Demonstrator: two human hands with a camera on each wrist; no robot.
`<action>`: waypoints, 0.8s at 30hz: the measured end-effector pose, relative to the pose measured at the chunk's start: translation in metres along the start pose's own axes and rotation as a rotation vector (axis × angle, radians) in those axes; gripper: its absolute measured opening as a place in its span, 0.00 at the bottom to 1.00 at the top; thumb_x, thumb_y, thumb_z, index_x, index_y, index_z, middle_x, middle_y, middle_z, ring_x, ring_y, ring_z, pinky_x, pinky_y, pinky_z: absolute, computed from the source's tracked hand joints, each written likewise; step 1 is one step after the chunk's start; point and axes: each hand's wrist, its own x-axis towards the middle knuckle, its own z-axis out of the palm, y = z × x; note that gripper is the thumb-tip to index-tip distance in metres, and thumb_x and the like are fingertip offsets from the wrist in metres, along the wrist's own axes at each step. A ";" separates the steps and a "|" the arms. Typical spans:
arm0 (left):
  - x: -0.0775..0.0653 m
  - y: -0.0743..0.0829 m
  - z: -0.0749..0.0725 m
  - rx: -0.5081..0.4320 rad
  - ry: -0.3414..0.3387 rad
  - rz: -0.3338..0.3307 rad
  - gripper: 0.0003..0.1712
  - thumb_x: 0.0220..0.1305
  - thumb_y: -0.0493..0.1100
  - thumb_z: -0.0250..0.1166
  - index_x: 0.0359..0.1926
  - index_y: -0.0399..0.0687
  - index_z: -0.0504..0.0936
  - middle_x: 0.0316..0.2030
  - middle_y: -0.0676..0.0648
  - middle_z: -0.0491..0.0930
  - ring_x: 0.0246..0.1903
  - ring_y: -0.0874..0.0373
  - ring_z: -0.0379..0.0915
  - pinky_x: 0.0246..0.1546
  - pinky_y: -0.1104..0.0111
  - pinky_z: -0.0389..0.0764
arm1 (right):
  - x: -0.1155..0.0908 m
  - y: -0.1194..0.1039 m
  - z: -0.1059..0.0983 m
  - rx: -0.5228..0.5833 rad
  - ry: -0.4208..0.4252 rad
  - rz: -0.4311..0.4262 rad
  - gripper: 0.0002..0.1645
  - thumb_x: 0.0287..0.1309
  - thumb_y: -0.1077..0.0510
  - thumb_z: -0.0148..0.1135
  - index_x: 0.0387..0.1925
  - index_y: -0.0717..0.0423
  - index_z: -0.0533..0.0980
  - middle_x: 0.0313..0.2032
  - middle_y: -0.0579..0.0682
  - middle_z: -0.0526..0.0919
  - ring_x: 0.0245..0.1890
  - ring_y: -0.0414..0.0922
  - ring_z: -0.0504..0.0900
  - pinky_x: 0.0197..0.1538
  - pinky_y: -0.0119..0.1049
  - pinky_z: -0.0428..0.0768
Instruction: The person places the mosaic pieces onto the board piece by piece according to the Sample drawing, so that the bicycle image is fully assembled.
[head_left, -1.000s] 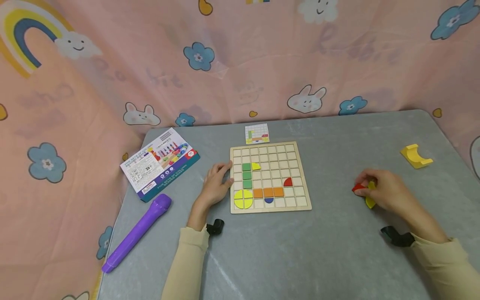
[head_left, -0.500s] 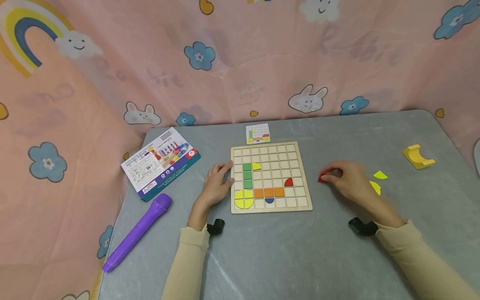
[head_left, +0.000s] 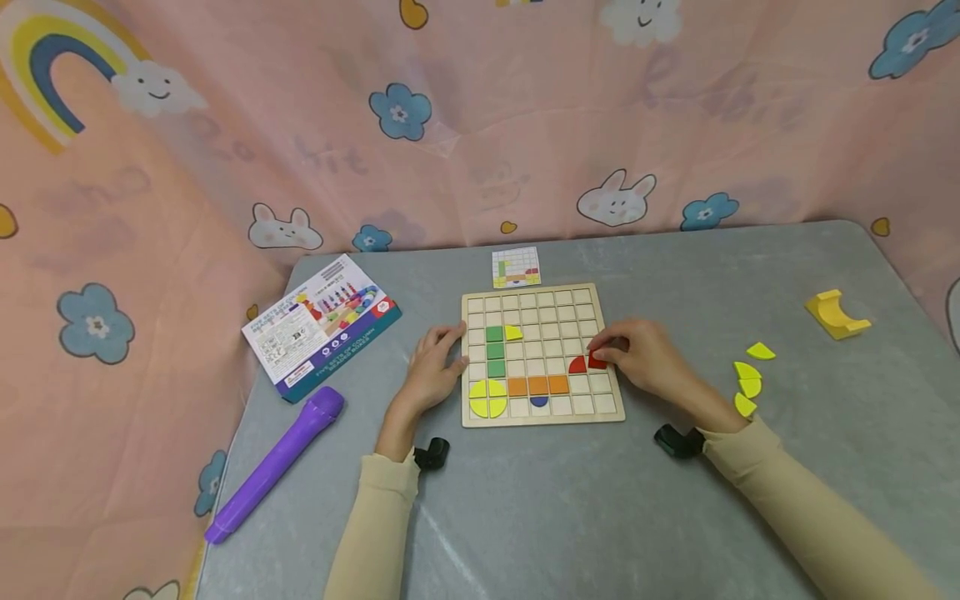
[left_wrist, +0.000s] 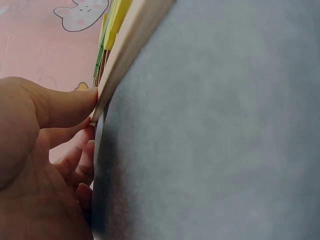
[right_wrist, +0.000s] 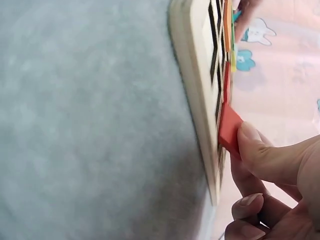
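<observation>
My right hand (head_left: 647,358) pinches a red tile (right_wrist: 230,131) between thumb and fingers. It holds the tile tilted against the right side of the wooden grid board (head_left: 551,313), beside a red quarter-circle tile (head_left: 577,365). My left hand (head_left: 433,371) touches the board's left edge with thumb and fingertips. In the left wrist view its thumb (left_wrist: 75,106) lies straight against the wooden rim. On the board sit green tiles (head_left: 495,350), a row of orange tiles (head_left: 537,385), yellow quarter-circles (head_left: 487,398) forming a circle, another yellow quarter-circle (head_left: 513,332) and a blue half-circle (head_left: 538,401).
A small pattern card (head_left: 516,267) lies behind the board. Several yellow quarter-circles (head_left: 748,387) and a yellow curved block (head_left: 837,315) lie to the right. On the left are a printed box (head_left: 322,325) and a purple stick (head_left: 277,462).
My right hand has moved left from the yellow pieces to the board, carrying the red tile, and the yellow quarter-circles now show uncovered on the table. The left hand has stayed put.
</observation>
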 end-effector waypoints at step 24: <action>0.000 0.000 -0.001 0.003 -0.004 0.001 0.34 0.78 0.40 0.61 0.81 0.46 0.65 0.75 0.38 0.64 0.75 0.40 0.56 0.73 0.43 0.57 | -0.006 0.016 -0.019 -0.112 -0.010 0.020 0.03 0.64 0.63 0.73 0.36 0.61 0.88 0.44 0.61 0.87 0.48 0.59 0.80 0.57 0.61 0.76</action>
